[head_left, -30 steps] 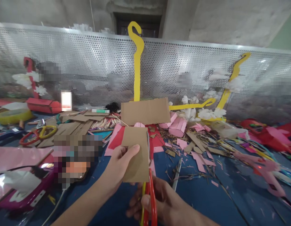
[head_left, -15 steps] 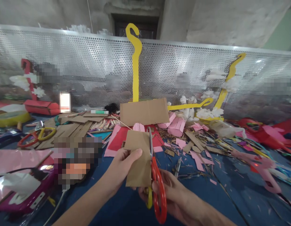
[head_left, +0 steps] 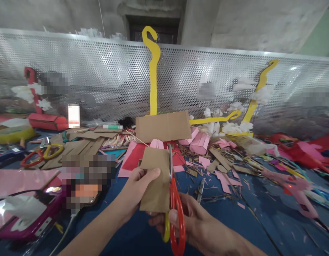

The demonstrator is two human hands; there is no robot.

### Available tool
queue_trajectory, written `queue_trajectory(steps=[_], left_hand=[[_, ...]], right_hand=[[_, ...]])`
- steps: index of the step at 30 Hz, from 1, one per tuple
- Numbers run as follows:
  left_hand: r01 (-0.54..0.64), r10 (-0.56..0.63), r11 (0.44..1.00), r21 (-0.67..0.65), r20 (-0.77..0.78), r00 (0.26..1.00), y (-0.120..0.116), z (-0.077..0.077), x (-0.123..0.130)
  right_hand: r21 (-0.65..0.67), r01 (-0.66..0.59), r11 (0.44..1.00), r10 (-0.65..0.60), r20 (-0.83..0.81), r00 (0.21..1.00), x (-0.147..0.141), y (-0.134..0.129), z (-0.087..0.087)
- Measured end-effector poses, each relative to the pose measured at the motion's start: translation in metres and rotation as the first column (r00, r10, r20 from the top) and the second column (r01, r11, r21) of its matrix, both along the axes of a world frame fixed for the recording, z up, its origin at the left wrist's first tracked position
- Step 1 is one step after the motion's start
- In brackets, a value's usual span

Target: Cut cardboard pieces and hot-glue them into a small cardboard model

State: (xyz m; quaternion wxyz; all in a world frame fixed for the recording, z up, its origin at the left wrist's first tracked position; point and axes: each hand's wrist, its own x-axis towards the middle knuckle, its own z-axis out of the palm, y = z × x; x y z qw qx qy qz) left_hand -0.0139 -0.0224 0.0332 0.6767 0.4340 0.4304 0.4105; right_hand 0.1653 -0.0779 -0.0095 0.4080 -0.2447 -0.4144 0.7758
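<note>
Near the centre, my left hand point(head_left: 143, 183) grips a brown cardboard piece point(head_left: 156, 192) by its left side, thumb on top and fingers hidden underneath. My right hand point(head_left: 189, 218) holds scissors point(head_left: 177, 217) with one red and one yellow handle loop. The blades lie along the right edge of the cardboard, pointing away from me; the lower blade is hidden. Beyond the cardboard are red and pink sheets point(head_left: 129, 158). A larger cardboard panel point(head_left: 163, 126) stands behind them, in front of an upright yellow hook shape point(head_left: 153, 81).
Cardboard strips and another pair of scissors point(head_left: 53, 151) lie at the left, beside a purple device point(head_left: 33, 220). Paper scraps, a craft knife point(head_left: 200, 190) and a pink glue gun point(head_left: 295, 192) are on the right. A perforated metal panel point(head_left: 100, 71) spans the back.
The cardboard's near end has shifted slightly left. My right hand and the scissors' handles have also moved a little left, and the handles are turned slightly.
</note>
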Motion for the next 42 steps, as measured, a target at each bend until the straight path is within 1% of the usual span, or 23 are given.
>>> queue_trajectory(steps=[5,10,13,15,17,20,24,26,28,30,32,35,39,42], left_hand=[[0.017,-0.017,1.0,0.011,0.001,1.0,0.0,0.002,0.0],[0.012,-0.011,0.999,0.033,-0.028,1.0,0.005,-0.003,-0.002],[-0.053,0.052,0.997,0.053,0.023,0.998,0.01,-0.006,-0.003],[-0.123,0.118,0.99,0.074,0.069,0.991,0.013,-0.008,-0.004],[-0.16,0.153,0.983,0.091,0.076,0.985,0.016,-0.008,-0.005],[-0.156,0.149,0.982,0.103,0.072,0.986,0.018,-0.009,-0.008],[-0.113,0.099,0.984,0.134,0.108,0.989,0.02,-0.01,-0.01],[-0.108,0.093,0.984,0.143,0.107,0.99,0.021,-0.011,-0.011],[-0.118,0.105,0.982,0.147,0.093,0.99,0.021,-0.012,-0.011],[-0.125,0.113,0.979,0.159,0.08,0.99,0.022,-0.012,-0.011],[-0.11,0.098,0.977,0.18,0.077,0.992,0.022,-0.012,-0.011],[-0.086,0.071,0.975,0.205,0.081,0.994,0.021,-0.011,-0.011],[-0.094,0.077,0.974,0.204,0.091,0.993,0.021,-0.011,-0.012],[-0.08,0.067,0.978,0.193,0.074,0.995,0.022,-0.014,-0.012]], right_hand=[[-0.031,0.024,0.999,-0.024,0.016,1.0,-0.001,-0.003,-0.002],[-0.06,0.061,0.996,-0.059,0.028,0.998,-0.004,-0.004,0.001],[-0.065,0.134,0.989,-0.131,0.039,0.991,-0.006,0.0,0.003],[-0.029,0.197,0.98,-0.196,0.031,0.98,-0.003,0.005,0.004],[0.041,0.251,0.967,-0.252,0.02,0.968,0.002,0.011,0.004],[0.149,0.303,0.941,-0.312,0.037,0.95,0.013,0.021,0.005],[0.238,0.345,0.908,-0.38,0.12,0.917,0.024,0.027,0.009],[0.282,0.332,0.9,-0.393,0.195,0.899,0.027,0.026,0.009],[0.307,0.273,0.912,-0.356,0.262,0.897,0.028,0.023,0.007],[0.32,0.208,0.924,-0.302,0.281,0.911,0.027,0.021,0.004],[0.341,0.168,0.925,-0.271,0.281,0.921,0.026,0.02,0.001],[0.361,0.147,0.921,-0.265,0.305,0.915,0.026,0.02,-0.002],[0.374,0.134,0.918,-0.268,0.334,0.904,0.029,0.022,-0.002],[0.366,0.154,0.918,-0.284,0.335,0.898,0.029,0.024,-0.002]])
